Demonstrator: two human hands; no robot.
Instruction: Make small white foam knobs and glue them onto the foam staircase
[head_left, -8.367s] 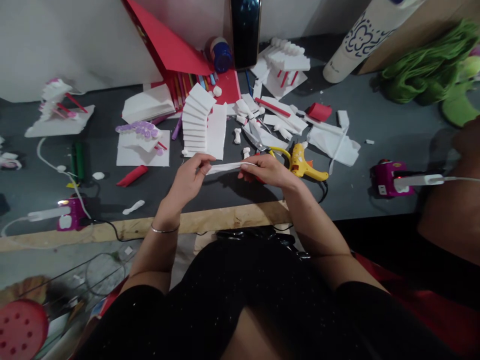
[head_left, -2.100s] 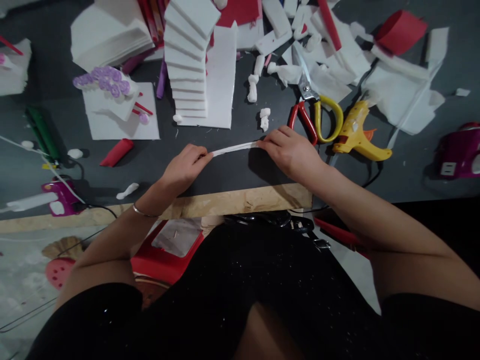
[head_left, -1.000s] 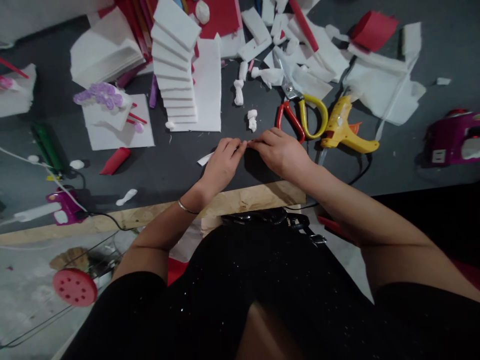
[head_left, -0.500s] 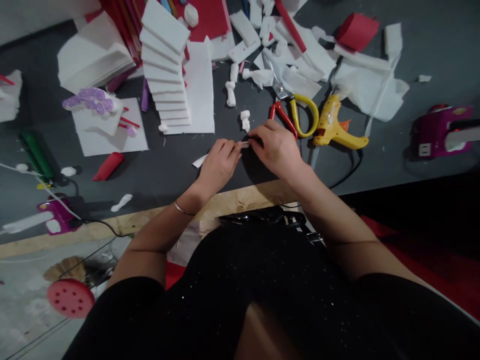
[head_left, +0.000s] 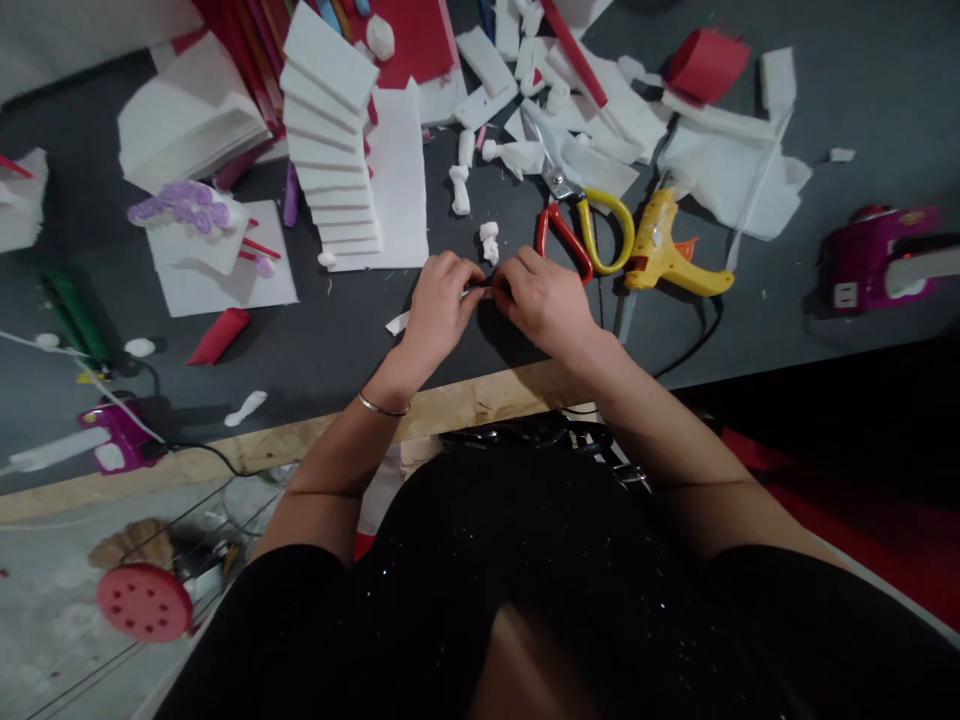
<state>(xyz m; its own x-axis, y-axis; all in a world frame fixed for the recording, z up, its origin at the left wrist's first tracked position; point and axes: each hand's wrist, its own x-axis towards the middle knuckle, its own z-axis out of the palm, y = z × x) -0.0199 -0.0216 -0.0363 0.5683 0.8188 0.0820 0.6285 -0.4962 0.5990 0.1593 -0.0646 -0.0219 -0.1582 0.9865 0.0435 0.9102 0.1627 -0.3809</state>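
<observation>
My left hand [head_left: 442, 300] and my right hand [head_left: 544, 300] meet fingertip to fingertip above the dark table. Between them is a small, thin pale piece [head_left: 486, 293], pinched from both sides and mostly covered by the fingers. A white strip [head_left: 398, 323] lies beside my left hand. Just beyond the fingertips sits a twisted white paper piece [head_left: 489, 242]. Scissors [head_left: 557, 183] with one red and one yellow handle lie past my right hand, and a yellow glue gun [head_left: 660, 245] rests to their right.
Fanned white sheets [head_left: 330, 150] stand at the back left. A purple flower piece [head_left: 187, 205] and a red roll [head_left: 219, 336] lie farther left. White scraps spread across the back. Purple power sockets [head_left: 877, 260] sit at the right, and a wooden edge [head_left: 480, 400] borders the table.
My left hand has shifted slightly forward and right, its fingers more bent over the small piece. My right hand has curled further and turned a little. The view has moved slightly.
</observation>
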